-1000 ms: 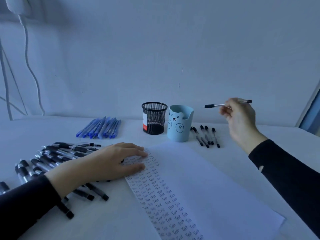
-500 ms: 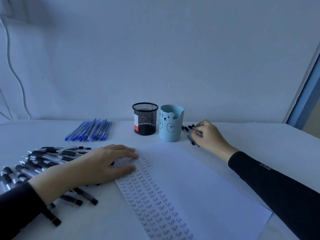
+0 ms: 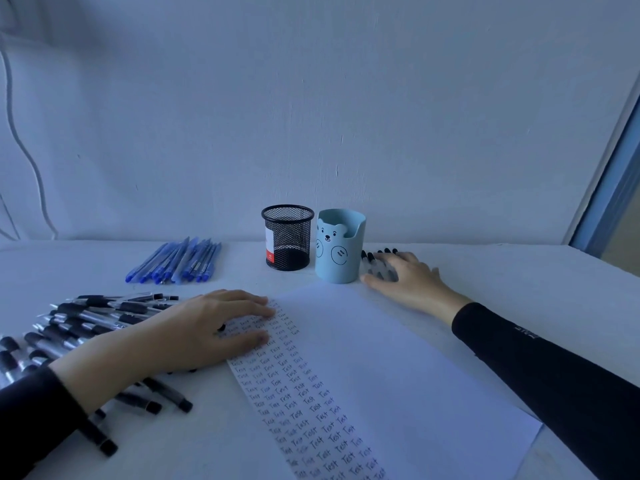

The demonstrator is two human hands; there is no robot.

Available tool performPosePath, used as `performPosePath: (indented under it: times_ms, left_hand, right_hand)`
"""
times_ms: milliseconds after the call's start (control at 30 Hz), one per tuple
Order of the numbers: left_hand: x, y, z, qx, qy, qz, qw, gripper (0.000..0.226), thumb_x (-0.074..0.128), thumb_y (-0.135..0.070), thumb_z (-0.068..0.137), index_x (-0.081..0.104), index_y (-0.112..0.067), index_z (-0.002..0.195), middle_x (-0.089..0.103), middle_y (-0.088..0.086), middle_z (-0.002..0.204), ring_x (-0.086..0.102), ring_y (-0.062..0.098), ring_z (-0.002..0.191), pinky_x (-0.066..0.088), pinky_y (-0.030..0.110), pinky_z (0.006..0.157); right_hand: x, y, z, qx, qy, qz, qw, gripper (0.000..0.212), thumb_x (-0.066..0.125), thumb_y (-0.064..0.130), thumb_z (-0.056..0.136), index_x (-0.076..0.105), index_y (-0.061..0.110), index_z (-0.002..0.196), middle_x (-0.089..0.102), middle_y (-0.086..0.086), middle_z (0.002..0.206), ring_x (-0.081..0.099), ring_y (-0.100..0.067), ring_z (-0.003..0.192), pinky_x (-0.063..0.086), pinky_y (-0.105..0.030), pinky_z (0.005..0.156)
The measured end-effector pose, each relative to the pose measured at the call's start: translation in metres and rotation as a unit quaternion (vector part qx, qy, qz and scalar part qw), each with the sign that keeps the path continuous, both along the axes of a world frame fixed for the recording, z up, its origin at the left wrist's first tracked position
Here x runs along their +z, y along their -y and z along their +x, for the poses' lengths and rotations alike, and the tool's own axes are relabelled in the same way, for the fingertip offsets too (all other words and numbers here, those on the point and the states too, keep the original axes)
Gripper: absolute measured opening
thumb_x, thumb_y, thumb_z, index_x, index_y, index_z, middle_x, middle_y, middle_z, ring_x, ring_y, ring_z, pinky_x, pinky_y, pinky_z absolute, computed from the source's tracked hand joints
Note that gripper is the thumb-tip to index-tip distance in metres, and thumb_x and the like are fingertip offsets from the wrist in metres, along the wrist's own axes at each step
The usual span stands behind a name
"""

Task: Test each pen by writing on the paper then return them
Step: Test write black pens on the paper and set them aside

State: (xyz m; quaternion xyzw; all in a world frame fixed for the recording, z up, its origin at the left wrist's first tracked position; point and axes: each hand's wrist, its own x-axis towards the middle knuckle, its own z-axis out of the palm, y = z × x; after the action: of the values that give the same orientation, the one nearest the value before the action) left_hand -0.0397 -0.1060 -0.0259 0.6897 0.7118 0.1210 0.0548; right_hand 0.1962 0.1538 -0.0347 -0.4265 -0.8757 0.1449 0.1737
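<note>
A white sheet of paper lies in front of me, its left strip filled with rows of the handwritten word "Test". My left hand presses flat on the sheet's upper left corner, fingers straight. My right hand lies with spread fingers over a small group of black pens just right of the blue bear cup; only the pens' black ends show past the fingers. A large pile of black pens lies on the left, partly under my left wrist.
A black mesh pen holder stands left of the bear cup, near the wall. A bundle of blue pens lies further left. A cable hangs down the wall at far left, and a window frame is at far right.
My right hand came down from the air with a black pen to the group beside the bear cup, and now lies flatter over those pens. My left hand stayed on the paper.
</note>
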Motion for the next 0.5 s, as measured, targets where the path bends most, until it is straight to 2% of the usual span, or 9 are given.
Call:
performPosePath:
  times_ms: [100,233,333,400,467,500]
  left_hand:
    - [0.0003,0.0001,0.0001,0.0,0.001,0.002,1.0,0.065,0.028,-0.088,0.072,0.044,-0.06,0.129,0.035,-0.039,0.14,0.034,-0.017,0.127,0.032,0.019,0.109]
    - [0.0002,0.0003,0.0006,-0.001,0.0,0.004,1.0,0.066,0.028,-0.087,0.073,0.045,-0.058,0.129,0.035,-0.038,0.139,0.034,-0.017,0.127,0.031,0.02,0.11]
    - [0.0001,0.0004,0.0006,-0.002,-0.001,0.004,1.0,0.067,0.028,-0.087,0.073,0.045,-0.057,0.13,0.035,-0.038,0.14,0.034,-0.016,0.127,0.032,0.02,0.11]
    - [-0.0004,0.0003,-0.0001,-0.004,-0.002,0.005,1.0,0.066,0.029,-0.087,0.074,0.045,-0.058,0.13,0.035,-0.038,0.14,0.034,-0.016,0.127,0.032,0.02,0.11]
    - [-0.001,0.0001,-0.0008,-0.007,-0.004,0.009,1.0,0.063,0.03,-0.086,0.075,0.044,-0.059,0.13,0.035,-0.039,0.139,0.034,-0.017,0.127,0.031,0.019,0.11]
    - [-0.0012,-0.0001,-0.0011,-0.008,-0.005,0.012,1.0,0.063,0.03,-0.086,0.075,0.044,-0.059,0.13,0.035,-0.039,0.139,0.033,-0.018,0.127,0.031,0.018,0.11]
  right_hand:
    - [0.0015,-0.0024,0.0025,0.013,-0.029,-0.012,0.999,0.057,0.052,0.051,0.09,0.04,0.033,0.144,0.036,0.0,0.15,0.035,-0.028,0.136,0.024,-0.044,0.115]
    - [0.0007,-0.0045,0.0058,0.008,-0.044,-0.044,0.998,0.061,0.051,0.055,0.082,0.049,0.029,0.137,0.04,0.001,0.144,0.038,-0.024,0.133,0.038,-0.04,0.108]
    - [0.0003,-0.005,0.0028,0.01,-0.053,-0.03,0.998,0.051,0.052,0.043,0.09,0.049,0.024,0.137,0.041,0.0,0.143,0.039,-0.021,0.132,0.038,-0.034,0.104]
    - [0.0011,-0.0046,0.0024,0.009,-0.052,-0.019,0.998,0.051,0.052,0.043,0.09,0.049,0.023,0.137,0.041,-0.001,0.143,0.041,-0.02,0.131,0.042,-0.034,0.101]
    - [0.0025,-0.0047,0.0027,0.009,-0.067,-0.027,0.997,0.053,0.052,0.044,0.09,0.048,0.023,0.138,0.041,0.001,0.142,0.044,-0.019,0.125,0.051,-0.03,0.085]
    - [0.003,-0.0045,0.0029,0.009,-0.075,-0.03,0.997,0.053,0.053,0.043,0.091,0.048,0.021,0.139,0.041,0.001,0.14,0.046,-0.018,0.121,0.05,-0.026,0.076]
